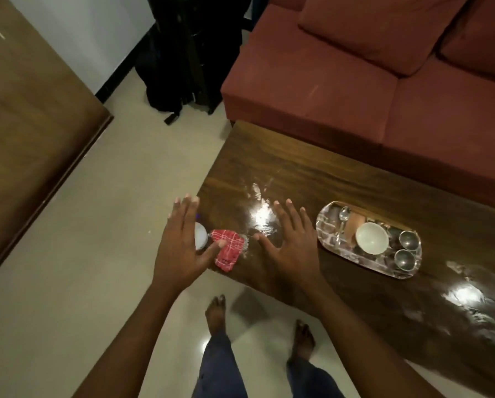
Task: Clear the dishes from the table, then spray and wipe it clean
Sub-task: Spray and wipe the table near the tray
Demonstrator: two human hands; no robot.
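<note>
Fingers on the left hand (180, 248) and the right hand (291, 248) are straight and spread wide, holding nothing. The left hand hangs over one red checked cloth (229, 249) and one white round thing (200, 235) at the corner of the dark wooden worktop (312, 173). Near the right hand sits one shiny oval tray (328, 225) with one white bowl (372, 237), two small steel bowls (409, 240) (405, 259) and one spoon (344, 214).

Tray (326, 232) holds white bowl (372, 237), two steel cups (408, 239); red checked cloth (227, 251) crumpled at edge of seemingly wet table (298, 156).
</note>
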